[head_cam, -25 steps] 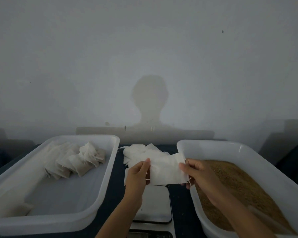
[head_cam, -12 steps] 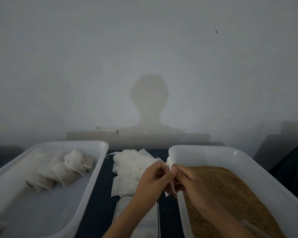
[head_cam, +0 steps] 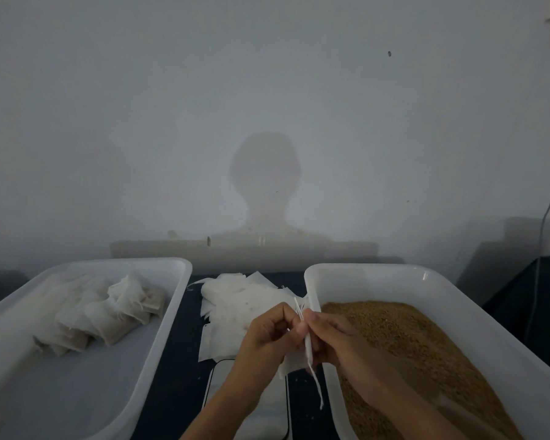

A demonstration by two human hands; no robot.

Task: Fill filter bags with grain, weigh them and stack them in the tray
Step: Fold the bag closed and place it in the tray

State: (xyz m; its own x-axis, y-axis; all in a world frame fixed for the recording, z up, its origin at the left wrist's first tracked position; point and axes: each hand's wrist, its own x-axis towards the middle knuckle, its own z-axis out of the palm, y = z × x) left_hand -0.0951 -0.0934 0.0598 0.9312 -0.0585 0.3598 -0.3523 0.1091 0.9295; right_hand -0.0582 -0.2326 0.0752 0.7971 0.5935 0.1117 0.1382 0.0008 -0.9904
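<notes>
Wall: a plain grey-white wall [head_cam: 267,90] faces you, with the shadow of a head and shoulders [head_cam: 265,185] cast on it above the work surface.
Surface: a dark tabletop [head_cam: 178,369] shows between the two trays.
Left tray: a white plastic tray [head_cam: 159,344] sits on your left; filled filter bags [head_cam: 108,315] lie heaped toward its far end.
Right tray: a second white tray [head_cam: 315,284] on your right holds brown grain [head_cam: 426,350] across its floor.
Empty bags: a loose pile of flat white filter bags [head_cam: 235,300] lies on the tabletop between the trays, beyond your hands.
Scale: the white platform of a scale [head_cam: 277,408] lies under your left forearm, mostly covered.
Held bag: one filter bag [head_cam: 308,347] stands edge-on between your hands, above the gap by the right tray's near-left rim; its drawstring [head_cam: 317,389] hangs down below it.
Left hand: your left hand [head_cam: 267,338] has its fingers curled, pinching the bag's upper edge.
Right hand: your right hand [head_cam: 334,338] pinches the same edge from the other side, fingertips meeting those of the left.
</notes>
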